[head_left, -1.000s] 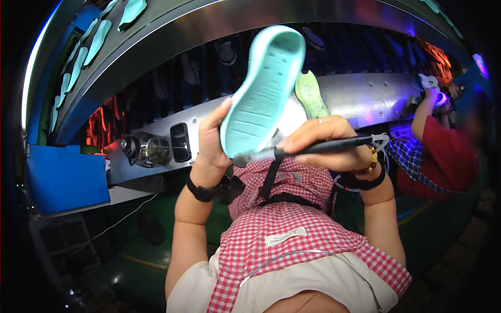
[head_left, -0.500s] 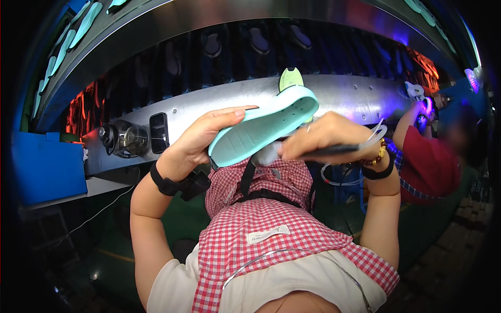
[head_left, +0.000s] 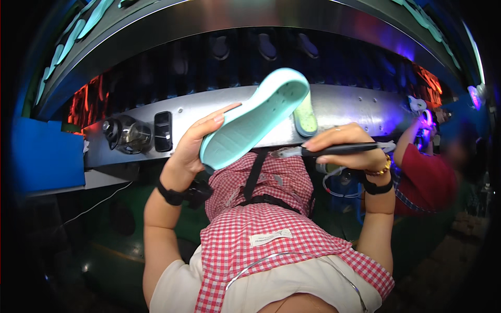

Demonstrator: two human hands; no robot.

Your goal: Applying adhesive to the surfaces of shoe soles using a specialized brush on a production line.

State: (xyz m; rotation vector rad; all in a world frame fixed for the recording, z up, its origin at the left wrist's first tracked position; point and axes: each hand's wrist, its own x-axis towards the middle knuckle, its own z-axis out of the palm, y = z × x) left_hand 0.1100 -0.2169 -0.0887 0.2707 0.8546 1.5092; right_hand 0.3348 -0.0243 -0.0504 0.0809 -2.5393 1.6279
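A turquoise shoe sole [head_left: 242, 128] is held up slantwise in front of me, its hollow inner side towards me and its far end raised to the upper right. My left hand [head_left: 192, 136] grips its near end, thumb over the edge and the other fingers partly hidden behind. My right hand [head_left: 348, 140] is closed round a brush with a black handle [head_left: 342, 149]. Its pale bristles point left, below the sole and apart from it. Behind the sole, a yellow-green sole [head_left: 306, 117] with a bluish edge lies on the metal bench, partly covered.
A metal bench [head_left: 209, 110] runs across in front, with a black divided tray [head_left: 163, 131] and a clear jug [head_left: 133, 134] on its left. Beyond it, soles pass along a dark conveyor [head_left: 269, 48]. A co-worker in a red top [head_left: 425, 180] is at right. A thin tube trails near my right wrist.
The brush has drawn away from the sole's underside, down and right, and now shows clearly. My left hand has tipped the sole's far end higher and shifted it slightly left.
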